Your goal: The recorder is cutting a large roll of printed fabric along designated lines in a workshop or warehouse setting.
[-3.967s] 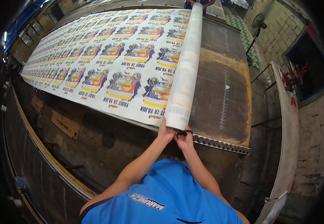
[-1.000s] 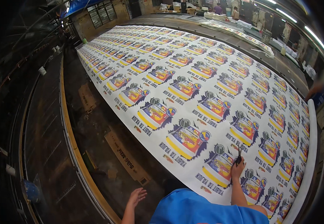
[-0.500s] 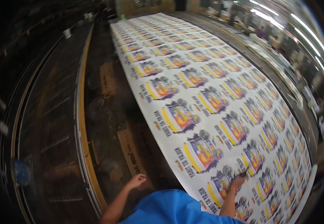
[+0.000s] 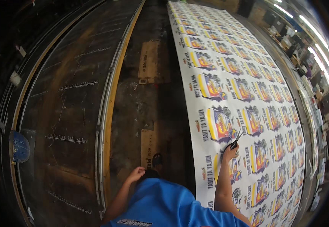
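Note:
My right hand (image 4: 230, 152) grips a pair of dark-handled scissors (image 4: 235, 141) above the long white printed sheet (image 4: 200, 160). The blades point away from me and stand slightly apart; whether they touch the sheet I cannot tell. Rows of the same colourful yellow, purple and orange design cover the sheet, with dark lettering beside each one. My left hand (image 4: 137, 173) hangs over the gap left of the sheet, its fingers loosely curled with nothing seen in them.
A long dark table (image 4: 69, 117) with a yellow-brown edge (image 4: 113, 90) runs along the left. Flattened cardboard pieces (image 4: 148, 62) lie on the floor between the tables. A blue rounded object (image 4: 21, 146) is at the far left. Cluttered shelving (image 4: 291, 56) stands at the far right.
My view has turned right, so the sheet's rows run more straight ahead. My right hand with the scissors is now nearer the sheet's left edge. The left hand stays low and curled.

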